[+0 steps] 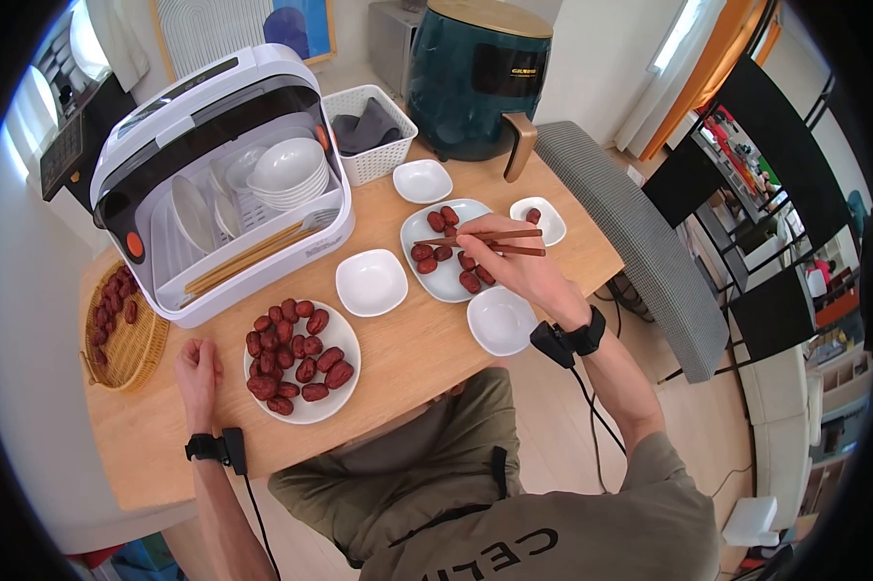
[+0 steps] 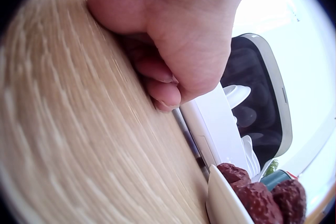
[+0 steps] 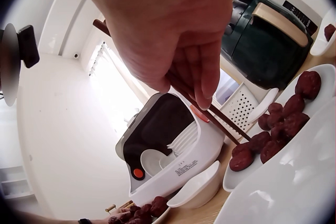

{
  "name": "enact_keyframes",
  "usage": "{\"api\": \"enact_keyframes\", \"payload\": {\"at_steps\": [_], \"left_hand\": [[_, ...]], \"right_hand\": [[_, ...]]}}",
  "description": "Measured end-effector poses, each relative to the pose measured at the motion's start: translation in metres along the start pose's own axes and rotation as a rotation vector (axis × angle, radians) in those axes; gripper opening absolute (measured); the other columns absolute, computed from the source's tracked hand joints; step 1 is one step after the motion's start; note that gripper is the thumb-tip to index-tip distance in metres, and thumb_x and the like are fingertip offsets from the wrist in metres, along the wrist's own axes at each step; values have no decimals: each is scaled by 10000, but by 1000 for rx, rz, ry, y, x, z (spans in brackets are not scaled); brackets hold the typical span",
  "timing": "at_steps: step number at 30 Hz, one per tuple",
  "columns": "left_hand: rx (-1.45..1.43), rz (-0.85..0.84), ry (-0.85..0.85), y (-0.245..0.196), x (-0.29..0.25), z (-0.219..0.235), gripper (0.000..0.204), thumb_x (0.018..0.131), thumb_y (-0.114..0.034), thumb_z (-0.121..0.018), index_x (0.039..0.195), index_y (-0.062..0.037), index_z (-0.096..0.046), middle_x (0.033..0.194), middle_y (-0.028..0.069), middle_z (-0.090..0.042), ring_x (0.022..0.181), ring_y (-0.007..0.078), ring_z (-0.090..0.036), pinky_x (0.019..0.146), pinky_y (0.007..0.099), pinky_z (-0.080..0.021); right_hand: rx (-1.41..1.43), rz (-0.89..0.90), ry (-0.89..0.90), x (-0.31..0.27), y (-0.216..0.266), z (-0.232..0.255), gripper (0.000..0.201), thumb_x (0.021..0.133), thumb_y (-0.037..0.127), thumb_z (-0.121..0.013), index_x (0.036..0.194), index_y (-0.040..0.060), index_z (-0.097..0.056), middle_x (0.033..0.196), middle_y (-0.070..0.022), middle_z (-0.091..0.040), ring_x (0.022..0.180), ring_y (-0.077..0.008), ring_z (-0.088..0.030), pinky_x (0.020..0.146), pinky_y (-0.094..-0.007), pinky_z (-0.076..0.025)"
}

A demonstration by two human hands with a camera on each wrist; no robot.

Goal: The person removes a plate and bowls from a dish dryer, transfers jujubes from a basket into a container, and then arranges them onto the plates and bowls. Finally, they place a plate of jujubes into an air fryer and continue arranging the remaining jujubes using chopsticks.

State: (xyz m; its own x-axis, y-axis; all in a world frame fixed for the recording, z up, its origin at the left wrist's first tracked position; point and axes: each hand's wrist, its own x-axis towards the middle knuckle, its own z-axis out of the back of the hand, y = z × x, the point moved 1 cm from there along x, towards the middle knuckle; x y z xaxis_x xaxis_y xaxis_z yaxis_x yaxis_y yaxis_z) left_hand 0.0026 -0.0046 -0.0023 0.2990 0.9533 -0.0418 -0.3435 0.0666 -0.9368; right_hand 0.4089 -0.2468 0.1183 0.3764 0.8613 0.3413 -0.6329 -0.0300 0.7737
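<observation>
My right hand [image 1: 526, 271] holds a pair of brown wooden chopsticks [image 1: 516, 251] over a pale oval plate [image 1: 419, 215] of dried red dates [image 1: 470, 281]. In the right wrist view the chopstick tips reach down to the dates [image 3: 241, 158] at the plate's near end. My left hand [image 1: 199, 373] rests on the tabletop with its fingers curled and nothing in them. Beside it stands a round white plate [image 1: 346, 334] heaped with more red dates [image 1: 285, 331]. The left wrist view shows the curled left hand [image 2: 173, 40] against the wood.
White square bowls [image 1: 372, 283] stand around the oval plate, and a small dish [image 1: 553, 225] holds a date. An open white dish cabinet [image 1: 253, 281] with bowls and chopsticks is at the back left. Nearby are a wicker basket [image 1: 151, 344], a perforated basket [image 1: 383, 167] and a green air fryer [image 1: 470, 92].
</observation>
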Motion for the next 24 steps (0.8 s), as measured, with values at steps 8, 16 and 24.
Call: {"api": "enact_keyframes", "payload": {"at_steps": [8, 16, 24], "left_hand": [[23, 5, -2, 3, 0, 1, 260, 962, -211, -552, 757, -55, -521, 559, -1, -512, 451, 58, -447, 420, 211, -337], [7, 11, -11, 3, -1, 1, 254, 964, -204, -550, 760, -54, -522, 560, 1, -517, 450, 65, -468, 416, 205, -359], [0, -13, -18, 4, -1, 2, 242, 952, -210, -569, 769, -54, -535, 560, 7, -528, 445, 68, -473, 409, 207, -354]], "right_hand": [[71, -38, -46, -2, -7, 18, 180, 934, 135, -627, 986, -36, -646, 912, -83, -663, 753, -136, -643, 639, -243, -508], [58, -93, -117, -12, 12, 47, 153, 937, 79, -605, 1007, -52, -641, 895, -89, -652, 821, -154, -683, 725, -248, -548], [428, 42, -445, -37, 20, 70, 156, 961, 100, -570, 1004, -36, -634, 895, -101, -674, 799, -160, -682, 695, -255, -554]]}}
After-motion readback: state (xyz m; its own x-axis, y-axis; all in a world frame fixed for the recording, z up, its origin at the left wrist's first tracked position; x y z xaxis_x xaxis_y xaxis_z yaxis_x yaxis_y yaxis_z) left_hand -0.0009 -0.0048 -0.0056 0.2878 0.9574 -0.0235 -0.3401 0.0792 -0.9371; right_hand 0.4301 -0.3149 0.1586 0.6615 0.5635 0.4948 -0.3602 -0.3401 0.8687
